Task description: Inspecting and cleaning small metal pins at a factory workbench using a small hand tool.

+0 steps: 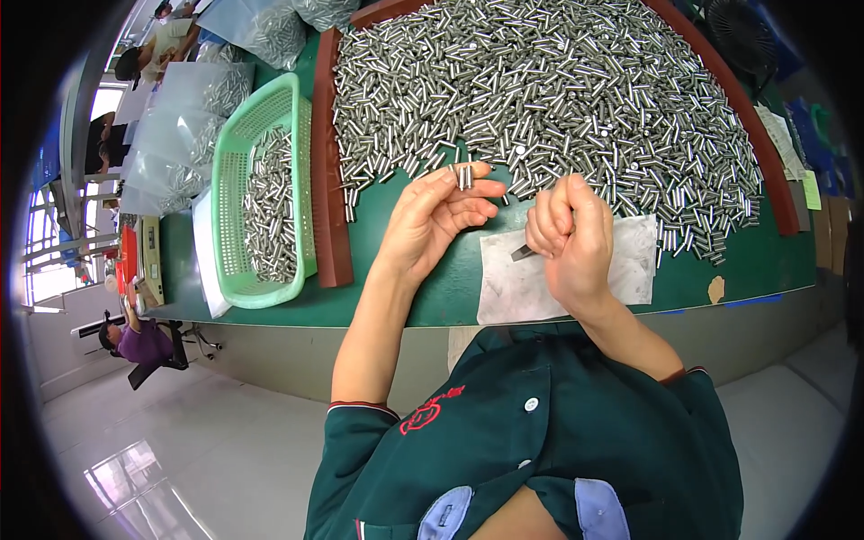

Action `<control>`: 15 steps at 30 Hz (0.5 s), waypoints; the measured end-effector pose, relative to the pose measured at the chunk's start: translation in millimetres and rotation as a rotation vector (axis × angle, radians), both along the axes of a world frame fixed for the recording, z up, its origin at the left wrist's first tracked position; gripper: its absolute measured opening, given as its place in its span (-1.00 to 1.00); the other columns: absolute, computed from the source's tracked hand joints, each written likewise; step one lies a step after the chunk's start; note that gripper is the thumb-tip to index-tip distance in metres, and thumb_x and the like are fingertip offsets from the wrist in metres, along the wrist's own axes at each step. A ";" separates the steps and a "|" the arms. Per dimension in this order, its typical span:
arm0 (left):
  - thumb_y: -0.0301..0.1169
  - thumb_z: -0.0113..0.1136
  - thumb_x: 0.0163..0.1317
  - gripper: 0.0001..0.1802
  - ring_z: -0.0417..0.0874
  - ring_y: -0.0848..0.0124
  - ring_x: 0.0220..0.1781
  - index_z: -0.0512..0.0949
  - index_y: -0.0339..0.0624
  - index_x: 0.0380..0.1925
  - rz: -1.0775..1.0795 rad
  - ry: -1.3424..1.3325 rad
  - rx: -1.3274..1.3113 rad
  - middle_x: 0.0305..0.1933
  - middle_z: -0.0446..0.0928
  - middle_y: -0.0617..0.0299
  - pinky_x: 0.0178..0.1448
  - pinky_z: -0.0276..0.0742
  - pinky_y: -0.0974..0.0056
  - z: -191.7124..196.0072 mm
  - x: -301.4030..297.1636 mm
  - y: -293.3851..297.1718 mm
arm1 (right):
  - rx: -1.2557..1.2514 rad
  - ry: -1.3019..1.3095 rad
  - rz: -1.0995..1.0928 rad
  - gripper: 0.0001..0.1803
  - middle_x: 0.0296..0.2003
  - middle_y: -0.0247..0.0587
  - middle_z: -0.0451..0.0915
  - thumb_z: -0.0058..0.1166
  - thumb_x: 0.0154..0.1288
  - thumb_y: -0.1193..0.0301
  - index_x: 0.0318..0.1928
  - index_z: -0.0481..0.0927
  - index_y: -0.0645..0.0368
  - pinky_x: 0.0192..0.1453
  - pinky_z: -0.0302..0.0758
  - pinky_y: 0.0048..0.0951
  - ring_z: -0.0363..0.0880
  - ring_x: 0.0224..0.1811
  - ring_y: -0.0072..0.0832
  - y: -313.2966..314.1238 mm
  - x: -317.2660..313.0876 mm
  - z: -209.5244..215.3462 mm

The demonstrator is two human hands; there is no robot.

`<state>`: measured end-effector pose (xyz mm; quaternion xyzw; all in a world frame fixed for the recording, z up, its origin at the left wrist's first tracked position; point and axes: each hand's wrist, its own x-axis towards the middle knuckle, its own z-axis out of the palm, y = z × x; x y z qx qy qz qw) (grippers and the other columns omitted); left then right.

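Left hand, right of basket: pinching metal pins | right hand, farther right: curled around dark tool | pins likely stiff, slippery (polished-looking); grip mid-length

I can make out a co-worker in a purple top at my left, a black chair close by; just above, I see a red object beside a yellowish device, both too small for me to identify; higher up, another person in a pale top; at upper right, a dark round fan; beneath it, whitish papers and a yellow-green note; lower left, a pale, shiny floor.
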<state>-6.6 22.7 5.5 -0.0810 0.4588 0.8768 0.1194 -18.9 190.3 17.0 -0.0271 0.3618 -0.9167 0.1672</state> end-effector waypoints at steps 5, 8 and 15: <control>-0.35 -0.28 0.26 -0.58 0.58 0.23 -0.24 0.24 -0.55 -0.04 -0.041 -0.061 0.217 -0.13 0.44 -0.20 -0.19 0.56 0.34 -3.8 0.5 -7.0 | -0.002 -0.004 -0.005 -0.58 -0.81 -0.43 0.08 -0.41 0.31 0.32 -0.72 0.10 0.10 -0.71 -0.05 -0.64 -0.05 -0.78 -0.72 -0.6 0.4 -0.4; -0.35 -0.31 0.27 -0.58 0.58 0.19 -0.24 0.22 -0.55 -0.03 -0.036 -0.097 0.282 -0.10 0.41 -0.22 -0.18 0.56 0.33 -3.6 -0.1 -8.2 | -0.001 -0.011 -0.010 -0.58 -0.82 -0.43 0.08 -0.41 0.31 0.33 -0.73 0.09 0.10 -0.71 -0.06 -0.64 -0.06 -0.79 -0.72 -1.5 0.4 -1.5; -0.32 -0.35 0.29 -0.55 0.56 0.15 -0.20 0.21 -0.55 -0.03 -0.056 -0.097 0.357 -0.09 0.39 -0.25 -0.17 0.57 0.31 -10.4 0.2 -12.4 | -0.008 -0.010 -0.018 -0.58 -0.82 -0.43 0.08 -0.42 0.30 0.35 -0.74 0.09 0.10 -0.72 -0.07 -0.63 -0.07 -0.80 -0.72 -2.2 0.0 -1.1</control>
